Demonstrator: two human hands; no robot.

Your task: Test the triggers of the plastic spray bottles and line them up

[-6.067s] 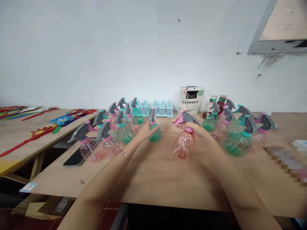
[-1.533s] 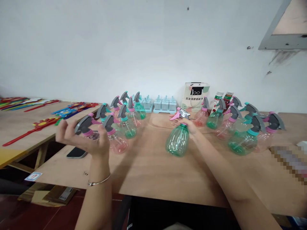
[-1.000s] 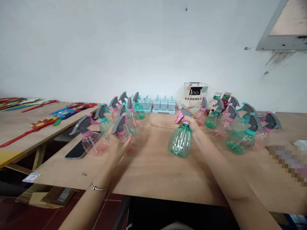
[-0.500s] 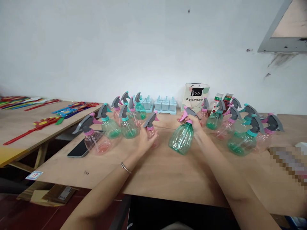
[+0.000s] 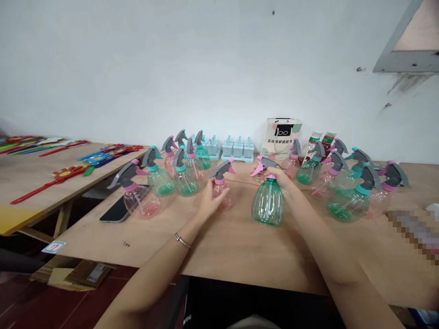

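Note:
My left hand (image 5: 211, 197) is closed round the body of a pink spray bottle (image 5: 224, 194), whose grey and pink spray head points right. In my right hand (image 5: 277, 177) is a green spray bottle (image 5: 267, 203) with a grey and pink head, gripped at the head and neck. It hangs almost upright, its trigger side facing left; whether its base touches the table I cannot tell. Left of my hands stand several spray bottles, the nearest a pink one (image 5: 141, 201). Several more stand to the right, among them a green one (image 5: 348, 204).
A phone (image 5: 115, 212) lies on the wooden table (image 5: 219, 246) at the left. Along the wall stand light-blue ice-pop moulds (image 5: 238, 151), a paper bag (image 5: 281, 139) and two drink bottles (image 5: 327, 142). Flower-shaped toys (image 5: 66, 176) lie on another table.
The green spray bottle in my right hand has swung from a tilt to nearly upright. My left hand stays on the pink bottle. The whole view has shifted slightly.

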